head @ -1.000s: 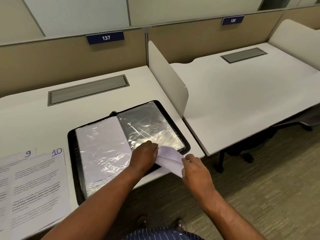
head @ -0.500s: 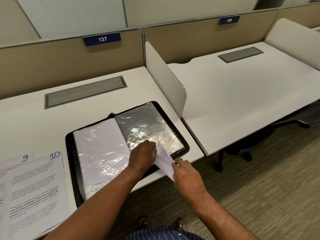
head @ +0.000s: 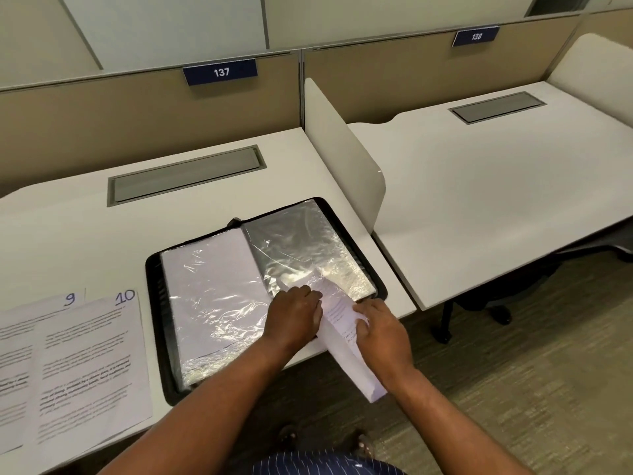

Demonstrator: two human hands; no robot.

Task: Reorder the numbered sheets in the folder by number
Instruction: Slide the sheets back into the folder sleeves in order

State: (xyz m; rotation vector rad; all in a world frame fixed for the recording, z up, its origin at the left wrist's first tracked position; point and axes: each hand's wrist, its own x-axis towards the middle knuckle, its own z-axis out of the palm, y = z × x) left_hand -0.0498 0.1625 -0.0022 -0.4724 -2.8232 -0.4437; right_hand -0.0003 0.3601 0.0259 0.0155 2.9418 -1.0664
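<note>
A black folder [head: 156, 303] lies open on the white desk, its clear plastic sleeves shining. The left page [head: 209, 289] holds a white sheet; the right sleeve [head: 308, 248] looks grey. My left hand [head: 294, 311] presses on the lower edge of the right sleeve. My right hand [head: 383, 329] grips a curled printed sheet [head: 346, 351] whose top end sits at or in that sleeve's lower opening and whose bottom end hangs past the desk edge. Two loose printed sheets marked 9 [head: 20, 354] and 10 [head: 92, 365] lie at the desk's left.
A white divider panel [head: 342, 149] stands just right of the folder, with a second white desk [head: 496, 193] beyond it. A grey cable hatch [head: 185, 174] is set in the desk behind the folder. Carpeted floor shows below the desk edge.
The view shifted right. The curled sheet now shows more length, hanging farther past the desk edge, and my right hand has moved up beside my left hand at the sleeve.
</note>
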